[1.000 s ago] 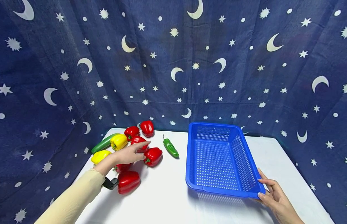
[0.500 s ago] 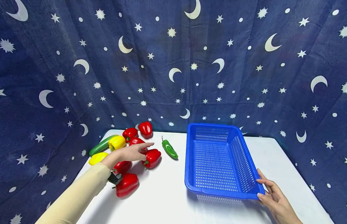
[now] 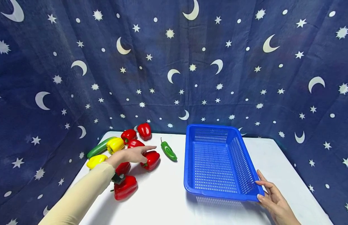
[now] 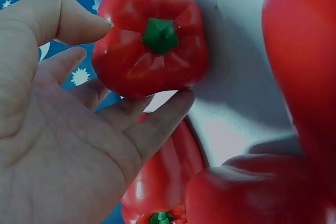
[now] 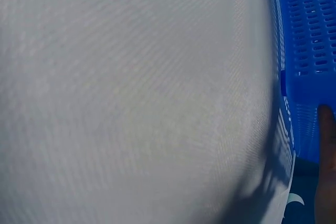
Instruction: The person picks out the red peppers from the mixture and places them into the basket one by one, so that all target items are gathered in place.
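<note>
In the head view my left hand [image 3: 133, 155] reaches over a red bell pepper [image 3: 151, 160], its index finger extended past the pepper's top. The left wrist view shows the pepper [image 4: 152, 40] stem-first, with the thumb tip at one side and the other fingers fairly straight around its far and lower side. My right hand [image 3: 276, 201] grips the near right corner of a blue perforated plastic basket [image 3: 218, 194], thumb on the rim and fingers along the side. Inside, the basket holds nothing. A green chili pepper [image 3: 169, 151] lies between the left hand and the basket.
Several more red bell peppers [image 3: 126, 188], a yellow pepper [image 3: 115, 145], another yellow vegetable [image 3: 96, 161] and a green cucumber [image 3: 100, 148] lie at the left on the white table [image 3: 162, 200]. A dark blue curtain [image 3: 174, 56] encloses the back and sides.
My left hand has moved slightly right and closer around the red bell pepper. The right hand keeps its grip on the basket; the whole view has shifted a little.
</note>
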A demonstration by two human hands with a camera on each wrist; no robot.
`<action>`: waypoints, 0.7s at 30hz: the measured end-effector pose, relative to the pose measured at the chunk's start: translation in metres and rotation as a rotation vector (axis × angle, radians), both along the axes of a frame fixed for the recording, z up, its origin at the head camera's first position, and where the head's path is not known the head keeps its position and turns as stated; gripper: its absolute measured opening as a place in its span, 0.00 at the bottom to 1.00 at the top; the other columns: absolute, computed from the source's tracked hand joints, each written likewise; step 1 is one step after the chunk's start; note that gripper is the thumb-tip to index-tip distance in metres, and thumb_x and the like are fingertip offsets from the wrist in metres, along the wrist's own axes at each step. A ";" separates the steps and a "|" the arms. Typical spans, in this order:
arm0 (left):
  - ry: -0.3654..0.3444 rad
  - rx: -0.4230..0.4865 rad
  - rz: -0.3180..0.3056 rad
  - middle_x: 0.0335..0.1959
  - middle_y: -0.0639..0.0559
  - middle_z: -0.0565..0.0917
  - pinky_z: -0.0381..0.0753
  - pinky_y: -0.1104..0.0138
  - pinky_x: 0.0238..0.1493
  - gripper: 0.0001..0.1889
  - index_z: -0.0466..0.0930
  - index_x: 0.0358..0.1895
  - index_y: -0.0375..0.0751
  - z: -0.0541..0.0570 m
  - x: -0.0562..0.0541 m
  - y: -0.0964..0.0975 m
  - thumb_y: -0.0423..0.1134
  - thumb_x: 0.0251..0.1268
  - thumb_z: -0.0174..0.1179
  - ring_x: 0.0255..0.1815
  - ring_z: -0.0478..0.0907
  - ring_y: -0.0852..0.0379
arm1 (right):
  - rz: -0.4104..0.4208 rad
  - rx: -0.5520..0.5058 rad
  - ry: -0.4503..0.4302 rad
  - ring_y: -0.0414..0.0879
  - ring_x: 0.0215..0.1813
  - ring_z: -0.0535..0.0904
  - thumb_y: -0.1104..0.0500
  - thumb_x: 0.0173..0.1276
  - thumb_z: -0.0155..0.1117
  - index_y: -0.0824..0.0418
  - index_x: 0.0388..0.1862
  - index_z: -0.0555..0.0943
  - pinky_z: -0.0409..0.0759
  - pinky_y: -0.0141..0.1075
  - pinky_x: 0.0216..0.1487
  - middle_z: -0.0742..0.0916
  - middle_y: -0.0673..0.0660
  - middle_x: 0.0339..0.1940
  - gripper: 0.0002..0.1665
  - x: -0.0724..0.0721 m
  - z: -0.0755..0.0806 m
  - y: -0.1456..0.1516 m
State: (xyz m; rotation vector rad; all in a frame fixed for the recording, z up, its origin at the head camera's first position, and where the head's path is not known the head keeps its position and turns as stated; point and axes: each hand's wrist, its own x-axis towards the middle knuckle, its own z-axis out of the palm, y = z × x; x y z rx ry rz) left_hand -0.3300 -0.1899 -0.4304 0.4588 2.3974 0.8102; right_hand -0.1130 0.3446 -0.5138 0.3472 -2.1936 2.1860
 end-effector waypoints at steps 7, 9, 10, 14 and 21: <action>-0.006 -0.013 0.013 0.65 0.50 0.74 0.78 0.48 0.60 0.43 0.68 0.77 0.64 -0.001 0.001 0.000 0.35 0.57 0.72 0.64 0.68 0.46 | -0.029 0.064 -0.021 0.18 0.65 0.65 0.69 0.82 0.47 0.69 0.73 0.58 0.78 0.28 0.56 0.46 0.47 0.86 0.25 0.000 0.001 0.000; -0.011 -0.013 0.011 0.65 0.50 0.73 0.78 0.48 0.59 0.43 0.68 0.76 0.64 -0.001 0.001 0.000 0.35 0.56 0.73 0.64 0.67 0.46 | -0.037 0.071 -0.034 0.18 0.64 0.65 0.68 0.82 0.47 0.68 0.73 0.58 0.78 0.28 0.55 0.45 0.46 0.86 0.25 0.000 0.001 0.000; -0.016 -0.015 0.013 0.65 0.50 0.73 0.79 0.48 0.58 0.43 0.68 0.76 0.65 -0.001 0.001 -0.001 0.35 0.56 0.73 0.64 0.67 0.45 | -0.040 0.069 -0.036 0.18 0.64 0.65 0.68 0.82 0.47 0.68 0.73 0.58 0.79 0.29 0.55 0.45 0.47 0.86 0.25 0.000 0.002 0.000; -0.032 -0.026 0.018 0.64 0.49 0.73 0.80 0.48 0.56 0.44 0.68 0.76 0.65 -0.003 0.001 -0.002 0.34 0.54 0.74 0.64 0.67 0.44 | -0.031 0.046 -0.040 0.18 0.64 0.65 0.69 0.82 0.46 0.68 0.74 0.58 0.79 0.29 0.55 0.45 0.46 0.86 0.26 -0.001 0.001 0.000; -0.026 -0.043 0.041 0.66 0.48 0.74 0.80 0.47 0.56 0.45 0.69 0.75 0.65 -0.006 0.002 0.000 0.36 0.51 0.77 0.65 0.68 0.44 | -0.035 0.031 -0.067 0.18 0.65 0.65 0.69 0.82 0.46 0.66 0.75 0.58 0.79 0.29 0.55 0.45 0.45 0.86 0.26 0.000 -0.001 0.002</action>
